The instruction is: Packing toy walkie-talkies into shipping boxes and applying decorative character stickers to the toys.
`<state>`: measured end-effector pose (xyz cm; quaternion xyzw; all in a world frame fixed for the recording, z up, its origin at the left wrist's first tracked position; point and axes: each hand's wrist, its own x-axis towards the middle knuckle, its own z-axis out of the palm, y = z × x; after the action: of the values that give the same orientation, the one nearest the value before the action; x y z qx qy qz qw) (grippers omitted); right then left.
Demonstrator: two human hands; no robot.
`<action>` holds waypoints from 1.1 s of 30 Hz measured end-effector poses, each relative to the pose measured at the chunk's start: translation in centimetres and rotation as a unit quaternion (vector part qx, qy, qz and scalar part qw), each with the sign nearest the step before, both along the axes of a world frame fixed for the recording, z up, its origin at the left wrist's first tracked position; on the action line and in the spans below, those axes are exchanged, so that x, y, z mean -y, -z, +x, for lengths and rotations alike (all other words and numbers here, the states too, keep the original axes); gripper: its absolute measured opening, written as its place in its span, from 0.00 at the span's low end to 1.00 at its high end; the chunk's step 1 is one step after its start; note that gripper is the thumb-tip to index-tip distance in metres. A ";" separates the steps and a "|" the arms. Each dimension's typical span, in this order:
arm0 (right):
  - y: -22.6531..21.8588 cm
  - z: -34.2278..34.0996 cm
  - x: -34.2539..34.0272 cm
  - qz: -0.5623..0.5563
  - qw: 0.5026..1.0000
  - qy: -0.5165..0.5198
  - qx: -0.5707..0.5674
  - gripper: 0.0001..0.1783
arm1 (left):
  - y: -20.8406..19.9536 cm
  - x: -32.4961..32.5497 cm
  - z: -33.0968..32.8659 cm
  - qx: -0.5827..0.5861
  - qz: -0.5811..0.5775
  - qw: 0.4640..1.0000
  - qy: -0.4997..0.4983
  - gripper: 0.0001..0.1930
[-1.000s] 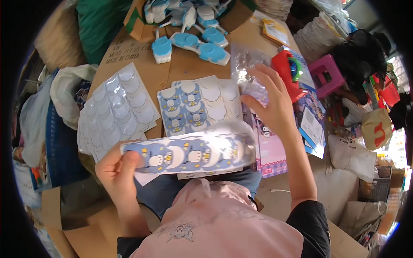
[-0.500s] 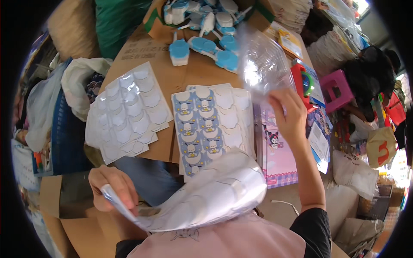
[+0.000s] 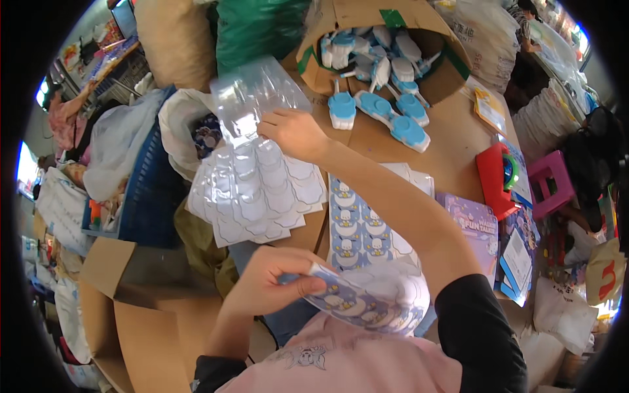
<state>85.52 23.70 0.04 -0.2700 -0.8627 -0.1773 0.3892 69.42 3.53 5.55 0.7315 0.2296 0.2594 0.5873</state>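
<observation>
My left hand (image 3: 278, 280) pinches one end of a curled sticker sheet (image 3: 367, 304), which bends to the right in front of my chest and shows rows of blue cartoon print. My right hand (image 3: 293, 133) is stretched across to the left, its fingers closed on the edge of a clear plastic film (image 3: 244, 105). That film lies over or just above a fanned pile of white die-cut sheets (image 3: 262, 196); whether it touches them I cannot tell. Partly hidden by my right forearm is a stack of printed sticker sheets (image 3: 344, 223).
At the back, blue-and-white plastic toy cases (image 3: 393, 121) spill from a cardboard box (image 3: 367, 14). A red holder (image 3: 496, 180) with a green ring and a purple printed box (image 3: 468, 219) stand right. A blue crate (image 3: 141, 177) and an opened carton (image 3: 147, 314) are at left.
My right hand has swung from the right side to the left, carrying the clear film over the white sheets. The curled sheet in my left hand now shows its printed face. The view has shifted left.
</observation>
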 end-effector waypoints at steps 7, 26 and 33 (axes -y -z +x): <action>2.4 -0.8 -6.3 -0.159 0.982 0.099 -0.037 0.05 | 1.4 1.2 -0.6 0.063 -0.107 0.992 -0.035 0.06; -13.4 11.5 20.3 -0.706 0.682 0.188 0.043 0.32 | 4.6 -2.9 0.6 0.164 -0.172 0.943 -0.231 0.10; -8.2 15.7 24.6 -0.372 0.885 0.260 0.106 0.25 | 6.6 -1.6 7.5 0.100 -0.130 0.969 -0.185 0.06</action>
<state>101.17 -0.87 8.28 -0.5896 -0.7999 0.0344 0.1063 76.92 5.14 -1.09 0.5641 0.3332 0.4030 0.6390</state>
